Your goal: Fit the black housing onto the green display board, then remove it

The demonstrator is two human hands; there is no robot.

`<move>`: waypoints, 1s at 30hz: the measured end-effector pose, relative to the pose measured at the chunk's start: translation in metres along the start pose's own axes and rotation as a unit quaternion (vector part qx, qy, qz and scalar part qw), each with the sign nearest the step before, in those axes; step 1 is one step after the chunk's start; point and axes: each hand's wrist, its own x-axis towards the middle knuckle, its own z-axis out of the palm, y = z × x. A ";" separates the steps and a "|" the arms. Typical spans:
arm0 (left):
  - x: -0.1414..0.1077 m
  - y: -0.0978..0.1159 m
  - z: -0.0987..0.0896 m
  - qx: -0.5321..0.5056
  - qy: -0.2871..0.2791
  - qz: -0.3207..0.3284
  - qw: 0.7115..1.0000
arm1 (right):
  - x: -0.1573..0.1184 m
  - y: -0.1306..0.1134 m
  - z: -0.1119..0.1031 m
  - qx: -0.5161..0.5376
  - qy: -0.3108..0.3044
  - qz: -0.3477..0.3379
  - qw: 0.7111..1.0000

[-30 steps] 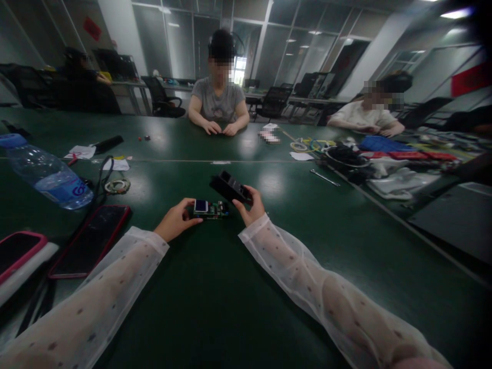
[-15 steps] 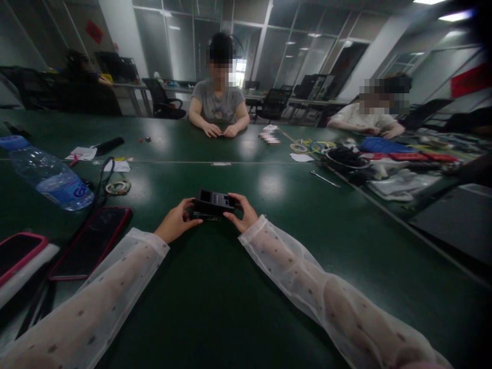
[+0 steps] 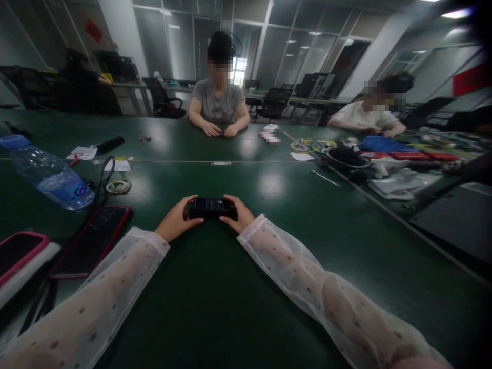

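Note:
A small black box-shaped device (image 3: 211, 209) is held level between both hands, just over or on the green table (image 3: 215, 287). My left hand (image 3: 178, 220) grips its left end, thumb along the near side and fingers at the far side. The right end is gripped in the same way by my right hand (image 3: 240, 214). Small light markings and a darker window show on the device's top face. Whether its underside touches the table cannot be made out.
At left are a water bottle (image 3: 54, 174), a red-edged phone (image 3: 91, 242), a pink-edged phone (image 3: 21, 252) and a beaded bracelet (image 3: 118, 186). A wrench (image 3: 325, 178) and a pile of cables (image 3: 346, 156) lie at right. Across the table sits a person (image 3: 219, 100); another sits at right.
The black top part, tilted and raised over a board-like layer before, now sits level and flush, and that layer no longer shows. My right hand has shifted slightly left.

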 end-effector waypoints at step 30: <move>0.000 0.003 -0.002 -0.009 -0.012 -0.004 1.000 | 0.003 -0.004 -0.004 0.047 -0.015 0.013 0.999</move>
